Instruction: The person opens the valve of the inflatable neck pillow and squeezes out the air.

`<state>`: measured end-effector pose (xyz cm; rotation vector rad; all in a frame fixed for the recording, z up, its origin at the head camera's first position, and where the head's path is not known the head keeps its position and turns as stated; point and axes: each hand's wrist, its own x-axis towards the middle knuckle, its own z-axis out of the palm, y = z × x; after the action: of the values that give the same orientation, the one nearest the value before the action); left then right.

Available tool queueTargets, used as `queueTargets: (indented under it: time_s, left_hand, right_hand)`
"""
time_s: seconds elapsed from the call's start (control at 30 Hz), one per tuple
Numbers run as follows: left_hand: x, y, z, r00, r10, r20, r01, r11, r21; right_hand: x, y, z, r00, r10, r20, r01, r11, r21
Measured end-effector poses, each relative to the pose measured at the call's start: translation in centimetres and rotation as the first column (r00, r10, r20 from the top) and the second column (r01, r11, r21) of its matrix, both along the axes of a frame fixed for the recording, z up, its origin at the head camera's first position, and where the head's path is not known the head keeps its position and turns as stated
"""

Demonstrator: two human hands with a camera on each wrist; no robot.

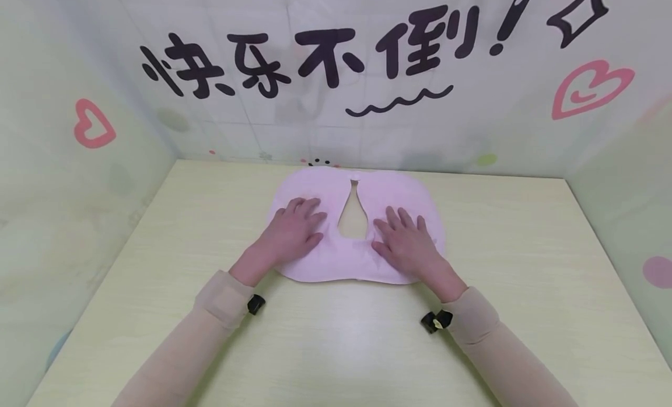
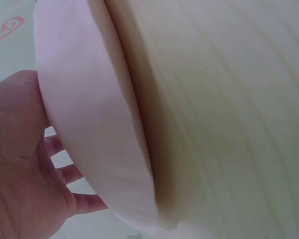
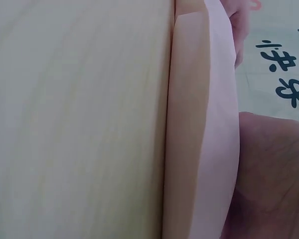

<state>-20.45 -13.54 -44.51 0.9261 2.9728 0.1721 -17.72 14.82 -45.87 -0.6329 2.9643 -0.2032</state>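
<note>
A soft pale-pink pad (image 1: 346, 264) with rounded corners lies flat, a teardrop-shaped hole in its middle narrowing to a small notch at the far edge. On its left half rests my left hand (image 1: 291, 232), fingers spread and lightly bent. My right hand (image 1: 406, 244) lies palm down on the right half, its fingers fanned beside the hole. In the left wrist view the pad's near edge (image 2: 97, 114) stands a little proud of the table, casting a shadow. From the right wrist, the pad's pink side (image 3: 222, 114) shows with my thumb side behind it.
The pad is on a pale wood-grain table (image 1: 336, 343) whose far edge meets a white printed wall (image 1: 315, 127) with large dark lettering. Side walls with hearts and dots stand left and right. Small black wrist cameras sit on both sleeves (image 1: 220, 299).
</note>
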Motion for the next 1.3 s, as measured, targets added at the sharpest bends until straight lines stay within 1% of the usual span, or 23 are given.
queueTargets:
  time_s: [0.2,0.33,0.43,0.53,0.7,0.93,1.17,1.3]
  left_hand:
    - [0.5,-0.3,0.6,1.000,-0.010,0.009,0.009,0.999,0.036]
    - [1.7,-0.2,1.4,0.999,-0.035,0.023,0.034,0.998,0.051]
    - [2.6,-0.1,1.6,0.997,-0.067,0.029,0.065,0.997,0.043]
    - [3.2,-0.1,1.3,0.996,-0.081,0.038,0.081,0.997,0.008]
    - [3.6,-0.2,0.5,0.997,-0.066,0.050,0.068,0.997,-0.045]
    - [3.7,-0.3,-0.1,0.995,-0.052,0.085,0.056,0.997,-0.046]
    - [3.7,-0.3,-0.5,0.996,-0.049,0.075,0.052,0.998,-0.037]
    - [3.6,-0.3,-0.8,0.995,-0.045,0.087,0.049,0.998,-0.049]
  right_hand:
    - [0.9,0.1,0.8,1.000,-0.001,-0.023,0.001,1.000,-0.014]
    - [1.9,0.1,1.3,0.999,0.028,-0.037,-0.029,1.000,-0.007]
    - [2.5,0.2,1.1,0.998,0.050,-0.045,-0.050,0.999,0.003]
    - [2.9,0.4,0.7,0.998,0.052,-0.038,-0.052,0.999,0.009]
    - [3.3,0.6,0.1,0.998,0.049,-0.031,-0.049,0.999,0.014]
    - [3.5,0.7,-0.1,0.998,0.060,-0.035,-0.058,0.998,0.035]
    - [3.5,0.9,-0.2,0.998,0.063,-0.013,-0.062,0.996,0.057]
    - [3.5,0.9,-0.2,0.998,0.065,0.003,-0.065,0.995,0.070]
